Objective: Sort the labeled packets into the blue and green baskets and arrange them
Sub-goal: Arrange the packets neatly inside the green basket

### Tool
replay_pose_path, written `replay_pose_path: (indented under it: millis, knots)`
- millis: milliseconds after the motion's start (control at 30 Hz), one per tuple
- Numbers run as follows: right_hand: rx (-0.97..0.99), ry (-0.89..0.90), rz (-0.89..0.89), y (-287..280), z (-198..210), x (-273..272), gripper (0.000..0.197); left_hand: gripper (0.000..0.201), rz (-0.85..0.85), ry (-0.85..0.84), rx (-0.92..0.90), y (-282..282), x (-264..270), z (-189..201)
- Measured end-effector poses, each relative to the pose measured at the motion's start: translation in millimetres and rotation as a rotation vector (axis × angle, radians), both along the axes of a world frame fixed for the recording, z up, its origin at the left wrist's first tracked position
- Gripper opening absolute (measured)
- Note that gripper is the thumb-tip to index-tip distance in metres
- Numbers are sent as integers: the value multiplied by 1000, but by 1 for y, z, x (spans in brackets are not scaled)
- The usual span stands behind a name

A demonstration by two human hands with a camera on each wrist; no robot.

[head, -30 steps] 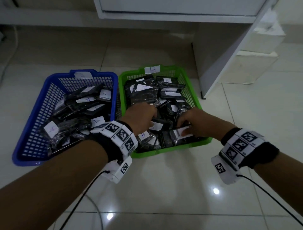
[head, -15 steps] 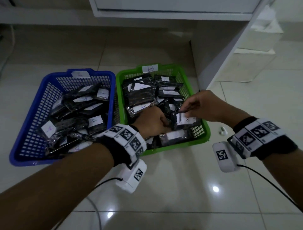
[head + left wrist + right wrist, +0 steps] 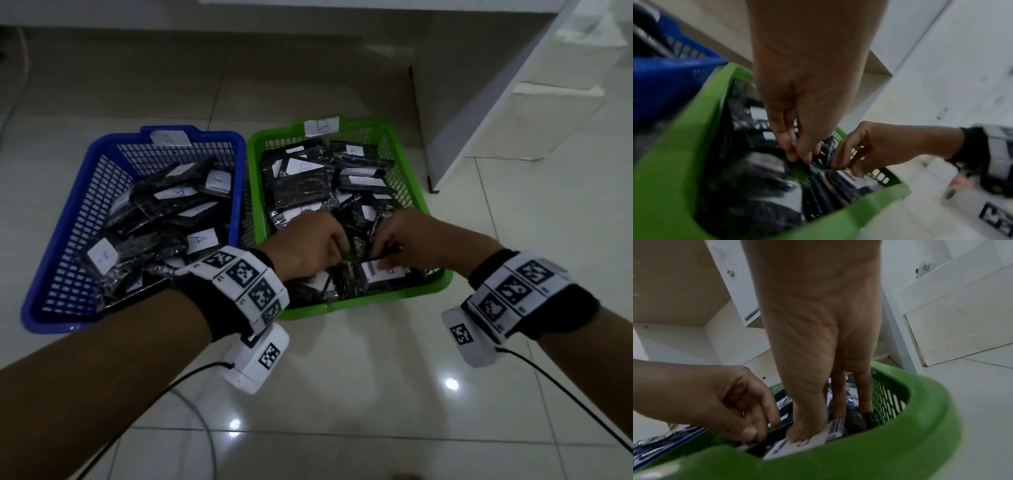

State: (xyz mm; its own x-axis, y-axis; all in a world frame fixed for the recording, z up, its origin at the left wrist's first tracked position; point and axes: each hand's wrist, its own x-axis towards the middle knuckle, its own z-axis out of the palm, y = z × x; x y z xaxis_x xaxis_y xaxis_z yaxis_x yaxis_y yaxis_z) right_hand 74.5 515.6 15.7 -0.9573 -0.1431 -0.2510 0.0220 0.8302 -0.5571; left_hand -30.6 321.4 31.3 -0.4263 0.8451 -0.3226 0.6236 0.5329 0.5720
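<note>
The blue basket (image 3: 44, 322) on the left holds dark packets with white labels, one marked A (image 3: 202, 240). Next to it, the green basket (image 3: 359, 301), tagged B (image 3: 322, 126), is full of similar packets. Both hands reach into its near end. My right hand (image 3: 380, 253) holds a packet with a white B label (image 3: 387, 274) low against the near wall, thumb on the label (image 3: 807, 444). My left hand (image 3: 342, 253) pinches the edge of a dark packet (image 3: 818, 165) just left of it. The fingertips of the two hands are almost touching.
The baskets stand side by side on a glossy tiled floor (image 3: 376, 394). A white cabinet (image 3: 479, 102) rises just behind and right of the green basket. Thin cables (image 3: 205, 428) trail from both wrists across the floor near me.
My right hand, raised over the green basket's right side with the B packet half a second ago, has come down to the near end. The left hand stayed low in the same basket.
</note>
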Motion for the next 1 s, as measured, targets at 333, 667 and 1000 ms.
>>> replay_pose_path:
  millis: [333,667,1000]
  knots:
    - [14,-33,23,-3,12,-10,22,64,-423,420,-432,-29,-25,14]
    - [124,-161,222,-71,5,-46,43,75,-320,180,-225,-39,-37,25]
    - [72,-217,135,-75,-14,-49,68,21,-183,49,-163,-50,-44,28]
